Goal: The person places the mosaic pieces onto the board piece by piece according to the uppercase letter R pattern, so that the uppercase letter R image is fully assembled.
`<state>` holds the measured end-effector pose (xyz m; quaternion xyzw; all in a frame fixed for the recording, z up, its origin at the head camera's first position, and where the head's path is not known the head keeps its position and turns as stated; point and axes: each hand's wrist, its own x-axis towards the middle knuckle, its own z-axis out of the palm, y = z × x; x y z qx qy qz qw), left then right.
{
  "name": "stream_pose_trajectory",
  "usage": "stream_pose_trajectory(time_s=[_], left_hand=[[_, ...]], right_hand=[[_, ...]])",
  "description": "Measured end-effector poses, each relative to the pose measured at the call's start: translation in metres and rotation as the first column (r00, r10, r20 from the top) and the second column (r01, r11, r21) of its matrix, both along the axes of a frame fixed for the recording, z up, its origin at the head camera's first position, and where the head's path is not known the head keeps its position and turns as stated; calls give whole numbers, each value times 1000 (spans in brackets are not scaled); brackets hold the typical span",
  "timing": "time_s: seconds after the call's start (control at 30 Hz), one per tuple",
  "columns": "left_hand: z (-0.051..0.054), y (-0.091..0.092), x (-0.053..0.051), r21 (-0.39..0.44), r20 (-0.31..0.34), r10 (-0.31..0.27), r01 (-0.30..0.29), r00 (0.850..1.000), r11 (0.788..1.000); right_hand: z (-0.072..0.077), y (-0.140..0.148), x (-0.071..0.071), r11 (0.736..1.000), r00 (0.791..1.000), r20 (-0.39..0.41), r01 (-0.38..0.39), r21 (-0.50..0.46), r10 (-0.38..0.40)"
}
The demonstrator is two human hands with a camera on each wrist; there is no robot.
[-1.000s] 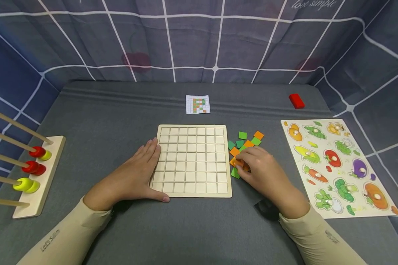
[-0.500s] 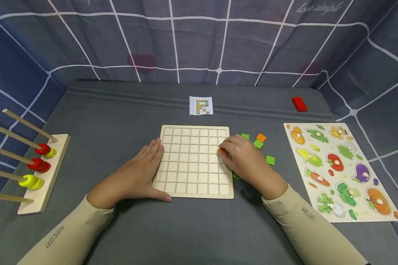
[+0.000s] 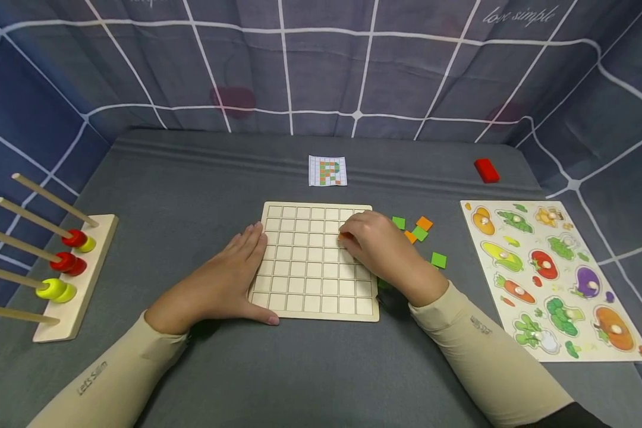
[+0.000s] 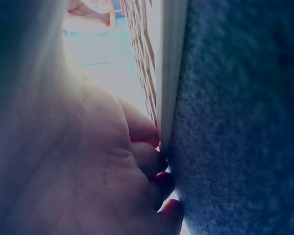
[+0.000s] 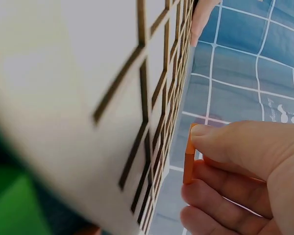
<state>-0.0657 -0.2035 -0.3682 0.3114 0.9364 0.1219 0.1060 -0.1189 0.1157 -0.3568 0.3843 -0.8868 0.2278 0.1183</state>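
A pale wooden grid board (image 3: 305, 267) lies flat on the grey cloth. My left hand (image 3: 222, 279) rests at its left edge with fingers straight, the thumb by the near edge. Between thumb and fingers my right hand (image 3: 380, 244) pinches an orange square tile (image 5: 188, 154), held just above the right half of the board. Just right of the board lie loose tiles, among them a green tile (image 3: 438, 260) and an orange tile (image 3: 424, 223); the right hand hides some of the pile. A small pattern card (image 3: 327, 171) with a coloured letter shape lies beyond the board.
On the far left stands a wooden peg stand (image 3: 98, 244) with red and yellow rings. A vegetable puzzle board (image 3: 524, 309) lies on the right, with a red block (image 3: 486, 170) behind it. Dark gridded cloth (image 3: 321, 71) hangs at the back and sides.
My right hand has moved left from the tile pile to over the board, carrying an orange tile. One green tile now lies apart, to the pile's right. The left hand stays on the board's edge.
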Motion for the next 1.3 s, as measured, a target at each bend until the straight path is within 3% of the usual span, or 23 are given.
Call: stream_pose_trajectory(time_s=[0.37,0.67,0.93,1.3], left_hand=[[-5,-1,-3,-1,-8,-6,6,1000,1000],[-5,-2,-3,-6,-20,-11,11,1000,1000],[-4,-2,-1,-5,-21,-8,8,1000,1000],[-4,-2,-2,-9,-17,-8,8,1000,1000]], right_hand=[[6,-20,-16,999,995,100,-3,37,-1],[6,-39,-30,998,989,134,-64,16,62],[6,-56,-37,998,975,216,-55,33,46],[2,-76,-43,996,968,249,-36,76,16]])
